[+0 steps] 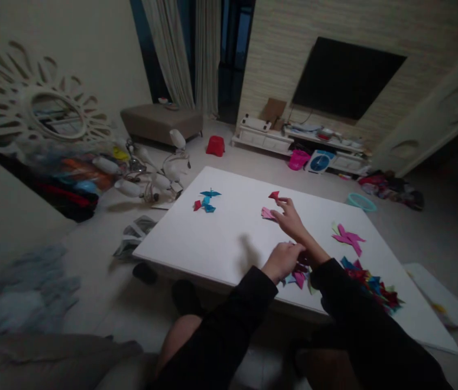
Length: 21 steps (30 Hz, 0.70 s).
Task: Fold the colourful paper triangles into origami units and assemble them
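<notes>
My right hand (pixel 289 218) reaches out over the white table (pixel 229 238), its fingertips pinched on a small red folded paper piece (pixel 273 195). A pink folded piece (pixel 268 213) lies on the table just under that hand. My left hand (pixel 282 261) rests closed near the table's front edge, on top of several pink and pale paper pieces (pixel 298 277); I cannot tell whether it holds one. Both arms wear dark sleeves.
Blue and red folded figures (pixel 207 201) sit at the table's far left. A pink folded shape (pixel 349 238) and a heap of coloured paper (pixel 373 284) lie to the right. A red stool (pixel 215 145), a pink bucket (pixel 298 160) and a TV stand (pixel 294 142) are beyond.
</notes>
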{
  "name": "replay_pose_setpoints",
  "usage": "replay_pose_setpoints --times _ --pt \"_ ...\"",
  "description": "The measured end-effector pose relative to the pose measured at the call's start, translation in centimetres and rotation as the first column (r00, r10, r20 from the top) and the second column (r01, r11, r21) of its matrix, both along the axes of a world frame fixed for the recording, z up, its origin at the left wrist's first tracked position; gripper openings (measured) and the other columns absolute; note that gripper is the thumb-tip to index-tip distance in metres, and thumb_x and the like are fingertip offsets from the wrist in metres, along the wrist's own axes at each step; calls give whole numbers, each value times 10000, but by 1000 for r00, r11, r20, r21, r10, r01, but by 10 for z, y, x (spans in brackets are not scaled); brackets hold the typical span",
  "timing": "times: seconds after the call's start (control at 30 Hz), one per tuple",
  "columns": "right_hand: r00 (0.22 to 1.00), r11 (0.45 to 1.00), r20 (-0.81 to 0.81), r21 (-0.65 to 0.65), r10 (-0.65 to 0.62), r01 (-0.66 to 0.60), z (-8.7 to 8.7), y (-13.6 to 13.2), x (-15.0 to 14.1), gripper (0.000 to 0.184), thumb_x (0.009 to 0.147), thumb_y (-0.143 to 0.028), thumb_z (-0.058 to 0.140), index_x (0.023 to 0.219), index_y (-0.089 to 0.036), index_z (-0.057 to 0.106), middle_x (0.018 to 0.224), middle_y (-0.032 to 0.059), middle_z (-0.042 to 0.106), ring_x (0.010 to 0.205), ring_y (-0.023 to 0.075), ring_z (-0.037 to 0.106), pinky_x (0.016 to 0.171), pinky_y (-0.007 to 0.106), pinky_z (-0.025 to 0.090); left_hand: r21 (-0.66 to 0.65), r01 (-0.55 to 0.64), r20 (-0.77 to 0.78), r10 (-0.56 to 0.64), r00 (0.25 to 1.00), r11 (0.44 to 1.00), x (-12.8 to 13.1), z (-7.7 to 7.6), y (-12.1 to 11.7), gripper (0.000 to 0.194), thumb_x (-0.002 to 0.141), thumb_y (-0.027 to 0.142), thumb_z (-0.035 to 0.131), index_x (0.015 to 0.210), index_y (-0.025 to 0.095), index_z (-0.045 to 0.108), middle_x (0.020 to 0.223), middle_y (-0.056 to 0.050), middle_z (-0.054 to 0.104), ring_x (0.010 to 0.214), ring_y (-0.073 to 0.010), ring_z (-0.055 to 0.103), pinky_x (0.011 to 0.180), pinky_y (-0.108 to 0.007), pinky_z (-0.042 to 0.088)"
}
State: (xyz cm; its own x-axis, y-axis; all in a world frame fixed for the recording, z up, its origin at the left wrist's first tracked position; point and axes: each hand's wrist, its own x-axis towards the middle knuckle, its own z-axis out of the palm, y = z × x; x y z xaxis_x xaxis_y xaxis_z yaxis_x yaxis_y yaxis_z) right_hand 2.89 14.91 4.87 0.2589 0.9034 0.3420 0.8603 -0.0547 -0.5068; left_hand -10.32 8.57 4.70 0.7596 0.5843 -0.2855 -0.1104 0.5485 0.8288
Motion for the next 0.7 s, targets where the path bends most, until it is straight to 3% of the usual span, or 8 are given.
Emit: replay_pose_setpoints --times 0.03,0.1,0.17,0.23,0.33,0.47,0.7 --pt "993 996 -112 82 -24 33 4 -24 8 405 885 -403 537 1201 -181 661 1332 152 516 1173 280 561 917 440 518 62 -10 -13 11 1000 998 -1 2 4 149 789 250 596 704 136 641 677 -84 672 579 -175 630 598 -293 501" --pt "959 982 -279 159 -56 103 5 -68 14 391 860 -433 589 1151 -192 690 1292 127 545 1169 272 567 939 430 512 209 -169 -19 177 984 963 -3 6 16 112 791 187 557 738 142 643 707 -66 674 606 -153 637 620 -270 496" --pt "920 979 -384 150 -72 139 -2 -104 12 364 848 -437 611 1106 -201 711 1254 112 576 1146 268 583 933 431 514 310 -291 -27 315 949 905 -4 5 27 102 789 177 562 824 151 655 808 -71 691 694 -156 653 629 -254 488" --pt "897 981 -434 122 -84 151 -12 -126 6 340 844 -427 617 1069 -196 725 1218 111 600 1113 264 600 927 434 515 378 -322 -37 362 932 868 -3 0 33 159 778 180 593 917 161 667 966 -95 701 827 -181 661 656 -258 498" --pt "917 990 -394 91 -61 105 -21 -138 0 306 854 -377 607 1058 -191 738 1170 109 632 1102 257 606 978 443 484 359 -241 -76 286 955 902 4 -9 33 283 784 209 632 1063 179 671 1147 -123 673 995 -218 642 708 -275 511" --pt "959 999 -284 43 2 11 -16 -137 0 243 877 -295 585 1019 -206 761 1106 97 675 1095 251 601 1020 438 449 209 -154 -56 169 984 966 15 -15 26 347 816 265 644 1155 194 649 1092 -110 677 1026 -216 632 741 -277 512" --pt "981 995 -186 85 59 -44 -2 -139 4 218 884 -193 572 984 -225 763 1055 83 718 1058 247 604 960 405 476 10 -128 77 127 989 992 28 -17 22 171 789 261 705 901 145 649 858 -47 657 761 -135 633 716 -248 501"
